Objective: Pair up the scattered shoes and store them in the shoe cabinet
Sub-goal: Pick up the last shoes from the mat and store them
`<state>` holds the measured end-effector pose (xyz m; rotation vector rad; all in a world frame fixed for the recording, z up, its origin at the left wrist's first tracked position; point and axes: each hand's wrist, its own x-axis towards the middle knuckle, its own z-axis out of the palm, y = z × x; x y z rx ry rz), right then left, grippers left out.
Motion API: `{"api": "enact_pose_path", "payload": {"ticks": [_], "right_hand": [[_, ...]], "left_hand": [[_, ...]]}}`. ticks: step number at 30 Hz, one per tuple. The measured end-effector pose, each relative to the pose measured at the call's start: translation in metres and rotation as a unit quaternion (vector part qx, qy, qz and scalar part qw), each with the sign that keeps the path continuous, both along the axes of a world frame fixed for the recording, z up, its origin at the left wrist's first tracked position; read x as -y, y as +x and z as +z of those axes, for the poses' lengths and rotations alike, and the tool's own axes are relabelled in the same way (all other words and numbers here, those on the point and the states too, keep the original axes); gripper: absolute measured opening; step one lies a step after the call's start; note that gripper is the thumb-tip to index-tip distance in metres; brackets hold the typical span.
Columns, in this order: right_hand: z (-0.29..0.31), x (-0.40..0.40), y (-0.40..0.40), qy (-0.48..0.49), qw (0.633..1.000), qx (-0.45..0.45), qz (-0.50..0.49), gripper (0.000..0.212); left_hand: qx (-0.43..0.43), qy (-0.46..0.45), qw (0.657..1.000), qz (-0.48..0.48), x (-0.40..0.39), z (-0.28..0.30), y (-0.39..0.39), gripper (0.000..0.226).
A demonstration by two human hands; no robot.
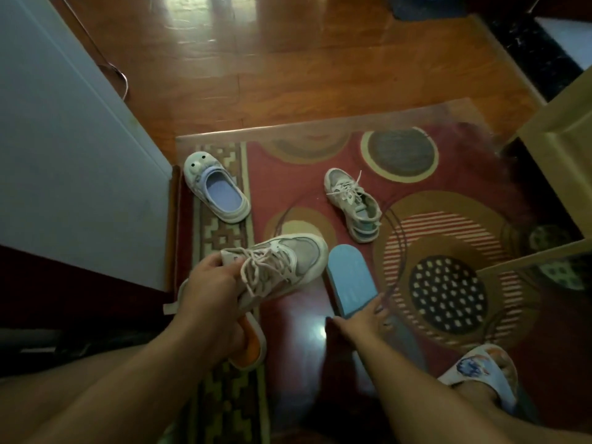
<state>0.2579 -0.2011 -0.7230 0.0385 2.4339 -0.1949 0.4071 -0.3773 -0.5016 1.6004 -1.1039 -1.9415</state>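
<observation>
My left hand [211, 277] grips a white laced sneaker [278, 267] by its heel end and holds it above the rug, with the toe pointing to the right. My right hand [362, 318] reaches to the blue sole [350, 278] of a slipper that lies upside down on the rug; the fingers are spread and almost straight, and the fingertips touch its near end, but they are not closed around it. The second white sneaker [352, 203] of the same kind stands alone on the red patterned rug [448, 251], further from me and a little to the right. A pale slipper with a small face on its toe [214, 190] sits at the left border of the rug, just beside the white cabinet door [64, 155]. Under my left wrist I see part of a slipper with an orange inside [251, 347]. On my right foot I wear a white slipper with a blue and orange print [480, 370].
</observation>
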Motion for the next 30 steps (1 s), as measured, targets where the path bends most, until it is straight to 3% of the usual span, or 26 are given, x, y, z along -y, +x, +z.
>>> {"api": "enact_pose_path", "payload": {"ticks": [3,5,7,10,14,17,22,25,28,30], "right_hand": [[0.004,-0.002,-0.009,-0.005,1.0,-0.023,0.007,0.128],[0.039,-0.008,-0.035,-0.04,0.998,-0.037,0.031,0.125],[0.102,-0.016,-0.079,-0.092,0.985,-0.098,0.113,0.116],[0.214,-0.033,-0.129,-0.126,0.936,-0.177,0.276,0.109],[0.313,-0.079,-0.134,-0.109,0.913,-0.214,0.329,0.123],[0.329,-0.113,-0.118,-0.086,0.92,-0.232,0.305,0.127],[0.303,-0.146,-0.096,-0.113,0.925,-0.236,0.275,0.112],[0.295,-0.136,-0.084,-0.167,0.894,-0.248,0.334,0.107],[0.297,-0.13,-0.081,-0.186,0.88,-0.254,0.357,0.104],[0.3,-0.131,-0.082,-0.194,0.879,-0.26,0.35,0.104]], "left_hand": [[-0.001,0.002,1.0,-0.011,0.007,0.003,-0.002,0.018],[0.009,-0.019,0.999,-0.036,0.009,0.009,-0.003,0.018],[0.018,-0.032,0.998,-0.05,0.008,0.018,-0.009,0.017],[0.018,-0.04,0.997,-0.063,0.005,0.032,-0.019,0.023],[-0.052,-0.067,0.988,-0.132,-0.018,0.06,-0.037,0.022],[-0.083,-0.087,0.981,-0.151,-0.036,0.069,-0.048,0.02],[-0.058,-0.161,0.965,-0.199,-0.058,0.074,-0.063,0.012],[-0.057,-0.198,0.951,-0.233,-0.067,0.074,-0.069,0.014],[-0.086,-0.202,0.948,-0.228,-0.071,0.074,-0.072,0.023],[-0.118,-0.147,0.961,-0.204,-0.07,0.076,-0.075,0.042]]}}
